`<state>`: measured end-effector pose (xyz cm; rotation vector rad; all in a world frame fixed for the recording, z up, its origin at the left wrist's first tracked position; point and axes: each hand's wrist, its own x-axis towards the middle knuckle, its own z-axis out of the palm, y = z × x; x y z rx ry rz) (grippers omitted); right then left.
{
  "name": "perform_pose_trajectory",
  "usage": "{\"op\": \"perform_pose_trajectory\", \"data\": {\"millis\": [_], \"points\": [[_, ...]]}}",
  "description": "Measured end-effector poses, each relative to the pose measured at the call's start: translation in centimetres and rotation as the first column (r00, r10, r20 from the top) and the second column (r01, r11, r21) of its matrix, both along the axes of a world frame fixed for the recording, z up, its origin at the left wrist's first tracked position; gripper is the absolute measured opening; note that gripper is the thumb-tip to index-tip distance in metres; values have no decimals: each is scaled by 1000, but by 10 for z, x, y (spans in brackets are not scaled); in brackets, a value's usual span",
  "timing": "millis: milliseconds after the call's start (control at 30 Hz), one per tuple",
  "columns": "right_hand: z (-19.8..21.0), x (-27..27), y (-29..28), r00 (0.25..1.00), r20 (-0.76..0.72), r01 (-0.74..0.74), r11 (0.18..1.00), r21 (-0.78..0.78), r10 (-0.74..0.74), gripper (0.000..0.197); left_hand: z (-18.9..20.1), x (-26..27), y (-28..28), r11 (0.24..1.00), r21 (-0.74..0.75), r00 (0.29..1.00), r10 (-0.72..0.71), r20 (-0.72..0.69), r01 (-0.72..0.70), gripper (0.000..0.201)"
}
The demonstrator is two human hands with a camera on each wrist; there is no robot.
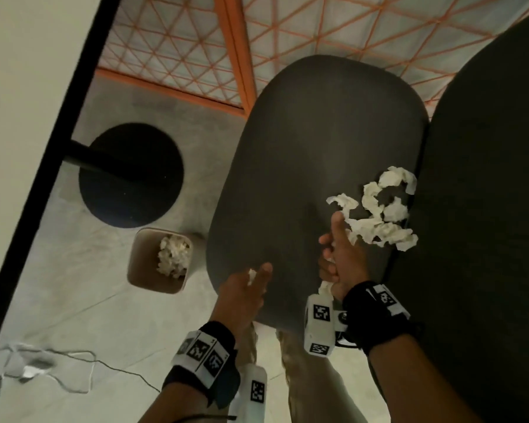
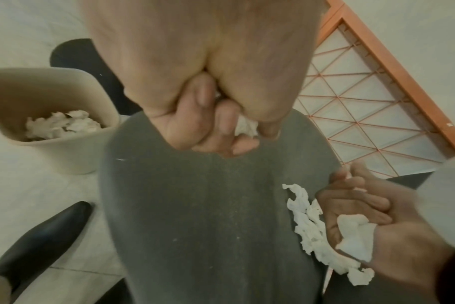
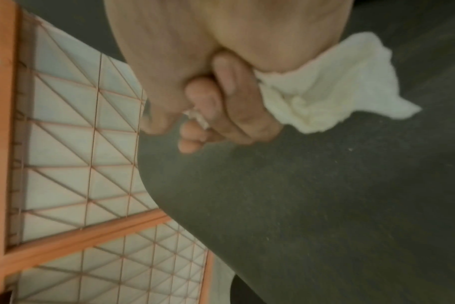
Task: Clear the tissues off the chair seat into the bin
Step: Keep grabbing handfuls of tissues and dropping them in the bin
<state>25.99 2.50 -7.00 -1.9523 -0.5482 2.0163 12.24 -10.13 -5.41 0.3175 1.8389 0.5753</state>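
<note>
Tissues point(image 1: 382, 209) litter our chair seat point(image 1: 303, 154) at three o'clock; our right hand point(image 1: 342, 257) clutches one wad, left hand point(image 1: 245, 288) pinches another, bin point(image 1: 144, 264) at nine o'clock.

Left hand point(image 1: 245, 288) grip hides most of its tissue scrap point(image 1: 252, 275). Right hand point(image 1: 342, 264) covers its tissue wad point(image 2: 356, 236) mid-part. Wrist views blurred. Chair back point(image 1: 486, 209) cut by right edge; desk point(image 1: 22, 87) cut left.

Crumpled white paper tissues point(image 1: 379, 212) lie clustered at the dark grey chair seat's point(image 1: 303, 166) right edge; the beige plastic bin point(image 1: 144, 270) on the floor holds more.
</note>
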Motion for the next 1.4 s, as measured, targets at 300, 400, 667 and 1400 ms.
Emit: {"op": "perform_pose_trajectory", "data": {"millis": [300,400,667,1400], "points": [[-17,-63,-63,980,-183,61,994,-89,-77,66,-9,-36,-83,997,-79,992,-26,-123,16,56],[-28,-96,-91,962,-269,18,997,-71,-37,37,-18,-50,-112,996,-71,987,-56,-148,46,44],[-57,-182,-157,857,-370,-357,931,79,360,47,-71,-108,-199,998,-56,991,-10,-130,2,17],[-241,-322,-218,661,20,-749,658,80,750,37,-225,-244,-200,989,-122,964,-109,-244,81,49]]}}
